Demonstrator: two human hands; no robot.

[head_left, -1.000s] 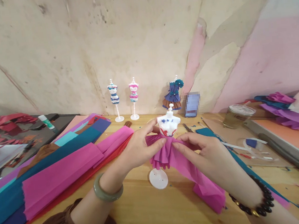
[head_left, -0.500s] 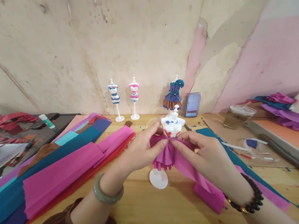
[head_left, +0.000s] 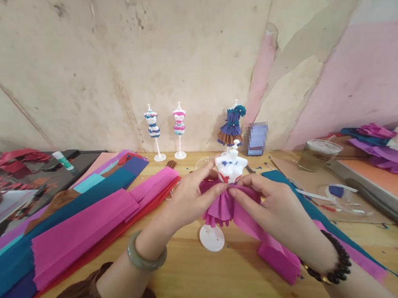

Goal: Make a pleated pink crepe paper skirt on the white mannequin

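A small white dress form (head_left: 230,167) stands tilted on its round base (head_left: 211,237), with red and blue patches on its chest. Around its waist runs a pleated magenta crepe paper strip (head_left: 223,208), and its loose end trails down to the right. My left hand (head_left: 193,194) presses the gathered paper at the waist with the thumb, its fingers behind the form. My right hand (head_left: 270,200) pinches the strip at the waist between thumb and fingers, close to the left thumb. The fingertips behind the form are hidden.
Folded crepe paper sheets (head_left: 83,232) lie on the left. Two small dress forms (head_left: 154,130) and a dressed one (head_left: 231,124) stand by the wall, near a phone (head_left: 256,138). On the right are a lidded cup (head_left: 318,153), a teal strip (head_left: 304,199) and a tape roll (head_left: 344,200).
Both hands stay at the waist of the form with only slight finger shifts on the magenta strip. The whole view has moved very slightly.
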